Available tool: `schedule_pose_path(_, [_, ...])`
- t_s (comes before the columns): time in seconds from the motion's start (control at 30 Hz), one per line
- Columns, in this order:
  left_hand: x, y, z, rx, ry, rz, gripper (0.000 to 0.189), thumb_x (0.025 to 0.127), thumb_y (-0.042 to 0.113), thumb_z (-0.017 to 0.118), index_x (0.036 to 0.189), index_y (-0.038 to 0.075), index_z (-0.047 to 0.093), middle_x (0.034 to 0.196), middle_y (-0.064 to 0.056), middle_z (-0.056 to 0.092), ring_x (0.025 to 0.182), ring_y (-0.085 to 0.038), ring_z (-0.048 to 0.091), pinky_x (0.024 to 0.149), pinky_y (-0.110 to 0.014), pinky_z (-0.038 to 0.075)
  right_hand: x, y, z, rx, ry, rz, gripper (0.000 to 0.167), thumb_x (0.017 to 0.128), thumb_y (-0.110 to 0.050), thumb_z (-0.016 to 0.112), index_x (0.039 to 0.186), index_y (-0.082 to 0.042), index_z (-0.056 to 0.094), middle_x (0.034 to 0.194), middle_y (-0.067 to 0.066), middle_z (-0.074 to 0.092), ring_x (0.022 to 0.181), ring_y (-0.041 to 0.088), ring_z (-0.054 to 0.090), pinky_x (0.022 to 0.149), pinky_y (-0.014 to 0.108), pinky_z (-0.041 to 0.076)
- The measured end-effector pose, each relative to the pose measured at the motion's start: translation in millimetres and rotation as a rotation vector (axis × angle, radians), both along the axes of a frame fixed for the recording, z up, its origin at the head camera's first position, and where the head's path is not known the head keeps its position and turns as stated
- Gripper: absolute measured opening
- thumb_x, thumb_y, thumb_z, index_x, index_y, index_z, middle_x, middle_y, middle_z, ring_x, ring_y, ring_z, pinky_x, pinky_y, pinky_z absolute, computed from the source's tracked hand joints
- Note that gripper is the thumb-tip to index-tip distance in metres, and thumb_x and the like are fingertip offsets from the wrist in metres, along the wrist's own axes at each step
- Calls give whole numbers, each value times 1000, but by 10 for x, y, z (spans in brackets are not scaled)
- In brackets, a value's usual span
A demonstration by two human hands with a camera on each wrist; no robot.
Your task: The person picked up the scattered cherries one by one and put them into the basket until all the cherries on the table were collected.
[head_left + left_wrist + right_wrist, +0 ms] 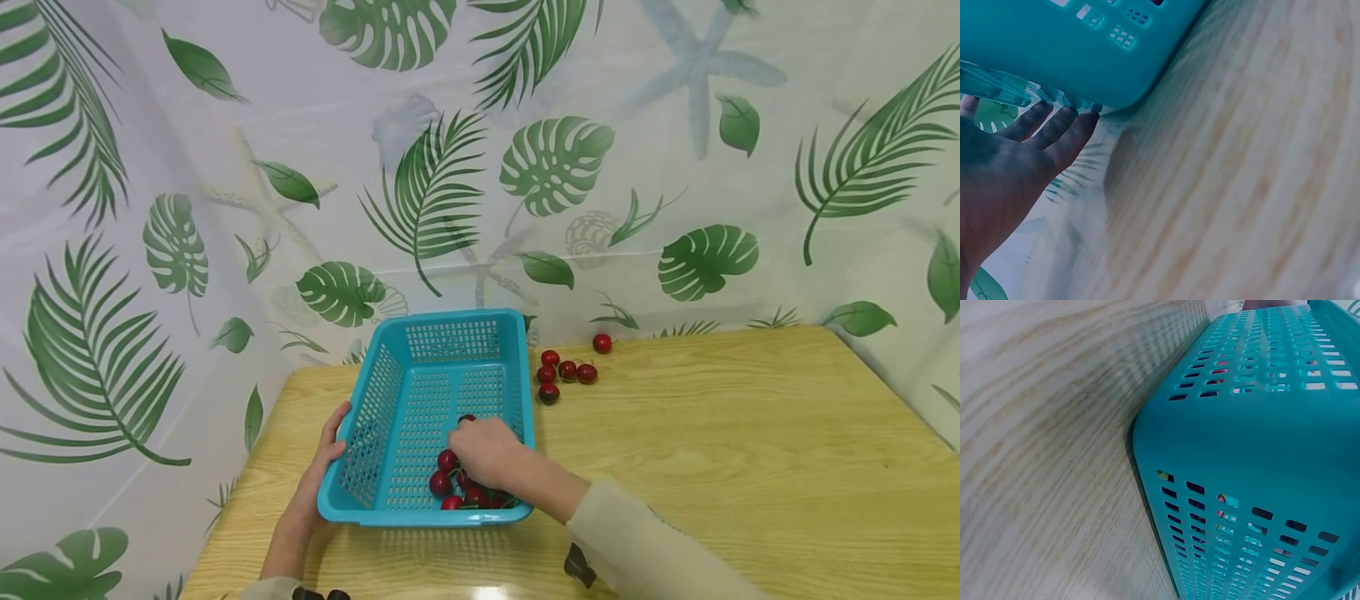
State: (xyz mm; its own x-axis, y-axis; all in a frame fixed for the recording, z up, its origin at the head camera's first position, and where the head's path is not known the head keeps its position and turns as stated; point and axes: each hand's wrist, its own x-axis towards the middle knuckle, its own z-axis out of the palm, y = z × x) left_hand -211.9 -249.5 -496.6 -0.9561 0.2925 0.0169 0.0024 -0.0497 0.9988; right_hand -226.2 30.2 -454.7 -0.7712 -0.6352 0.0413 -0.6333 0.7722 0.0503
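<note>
A blue plastic basket (430, 518) with perforated sides stands on the table, several red cherries (440, 483) heaped at its near right end. At its left side is my left hand (318, 471); in the left wrist view, the outstretched fingers (1072, 134) touch the outer wall just below the rim. My right hand (486, 452) reaches over the right rim into the basket, its fingers curled. It grips a dark cherry (467, 418), which peeks out past the knuckles. The right fingertips are hidden under the hand, and the basket wall covers most of that hand in the right wrist view.
On the wooden table (712, 433), several loose cherries (567, 371) lie just right of the basket's far corner, with a single cherry (602, 343) farther back. A leaf-printed cloth (465, 192) hangs behind the table and along its left side.
</note>
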Motion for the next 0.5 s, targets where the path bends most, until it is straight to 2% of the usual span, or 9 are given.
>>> schedule_pose_path(0.2, [-2, 5, 3, -6, -5, 3, 61, 102, 26, 22, 159, 29, 0, 165, -14, -5, 144, -48, 11, 99, -49, 36, -6, -1, -6, 2, 18, -9, 10, 80, -9, 73, 78, -15, 66, 78, 2, 62, 67, 15, 59, 57, 34, 53])
schedule_pose_path(0.4, [-7, 14, 10, -2, -20, 2, 61, 102, 28, 23, 159, 31, 1, 164, -13, -4, 143, -48, 11, 100, -51, 36, -6, 1, 10, -75, 10, -9, 10, 85, -10, 68, 95, -13, 65, 84, 1, 64, 73, 15, 61, 58, 31, 52])
schedule_pose_path(0.5, [-2, 15, 13, 9, -26, -1, 61, 102, 28, 23, 158, 31, 1, 164, -13, -4, 143, -48, 11, 99, -51, 36, -5, 4, 13, -103, 0, -11, 10, 88, -10, 64, 99, -12, 65, 85, 2, 65, 74, 15, 62, 57, 31, 52])
